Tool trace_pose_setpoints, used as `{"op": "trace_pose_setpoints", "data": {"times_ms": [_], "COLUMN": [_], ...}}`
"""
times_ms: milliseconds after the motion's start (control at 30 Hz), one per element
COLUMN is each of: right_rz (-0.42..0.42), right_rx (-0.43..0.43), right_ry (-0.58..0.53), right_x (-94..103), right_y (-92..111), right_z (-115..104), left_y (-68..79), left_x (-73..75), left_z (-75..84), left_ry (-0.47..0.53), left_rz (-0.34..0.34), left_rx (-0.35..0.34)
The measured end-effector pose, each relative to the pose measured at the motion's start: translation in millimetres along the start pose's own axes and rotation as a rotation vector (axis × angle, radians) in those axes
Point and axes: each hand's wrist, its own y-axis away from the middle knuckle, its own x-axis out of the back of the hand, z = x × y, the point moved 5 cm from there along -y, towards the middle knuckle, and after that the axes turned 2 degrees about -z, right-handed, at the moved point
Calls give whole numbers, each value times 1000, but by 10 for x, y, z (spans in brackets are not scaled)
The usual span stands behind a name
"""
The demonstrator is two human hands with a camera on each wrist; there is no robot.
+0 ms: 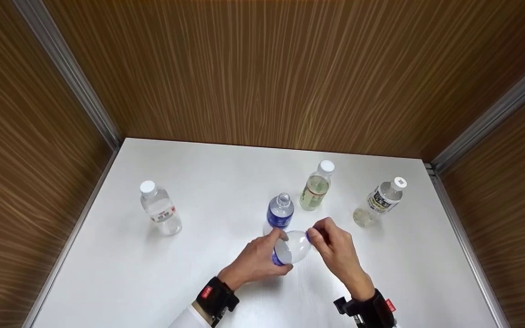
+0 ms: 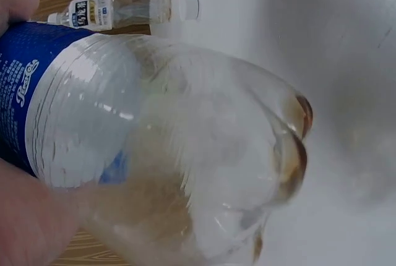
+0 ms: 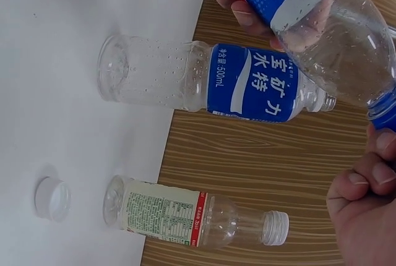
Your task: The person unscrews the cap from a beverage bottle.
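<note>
The Pepsi bottle [image 1: 298, 246] is tipped on its side between my hands, above the bench [image 1: 217, 191]. My left hand [image 1: 262, 257] curls round its blue label, thumb and fingers spread about as wide as the bottle. My right hand [image 1: 337, 248] is nearly closed, pinching the blue cap [image 3: 385, 112] at the neck. Just beyond stands an uncapped blue-labelled bottle [image 1: 280, 212], with a green-labelled bottle [image 1: 316, 189] beside it.
</note>
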Motion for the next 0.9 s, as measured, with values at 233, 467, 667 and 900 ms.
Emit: {"op": "trace_pose_setpoints", "data": {"times_ms": [233,467,667,900], "right_rz": [-38,-53,93,200], "right_rx": [50,97,54,-26], "right_ry": [-16,-27,111,287], "right_x": [-8,-1,43,71], "right_y": [13,19,29,4], "right_z": [-19,-44,-53,-86], "left_y": [17,15,5,23], "left_x": [-36,-51,-30,-29], "left_z": [-56,-57,60,157], "left_ry": [157,158,-46,-215], "left_rz": [-156,-162,34,186], "left_rx": [65,59,-32,-85]}}
